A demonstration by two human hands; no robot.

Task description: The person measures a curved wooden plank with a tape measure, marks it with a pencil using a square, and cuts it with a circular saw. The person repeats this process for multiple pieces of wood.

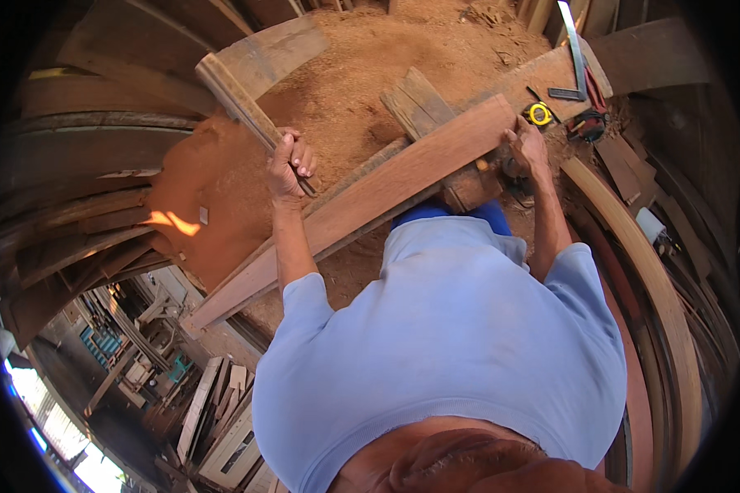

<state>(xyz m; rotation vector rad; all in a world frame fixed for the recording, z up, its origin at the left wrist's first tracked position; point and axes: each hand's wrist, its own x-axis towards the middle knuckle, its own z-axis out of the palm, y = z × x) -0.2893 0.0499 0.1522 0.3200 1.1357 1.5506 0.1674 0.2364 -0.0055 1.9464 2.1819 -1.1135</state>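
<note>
Reddish timber fills your bench. Your left hand (290,164) is clenched around one wooden mallet-like stick (242,107), raised above one long plank (370,201). Your right hand (528,148) presses at the plank's far end, apparently gripping a small tool, though the view is poor. Judged step: striking or chiselling; next blow needs steady aim. One yellow tape measure (539,113), one steel square (574,57).

One head-worn fisheye view looks steeply down past the person's chest onto the nearby plank (362,205) and sawdust floor (345,74)
</note>
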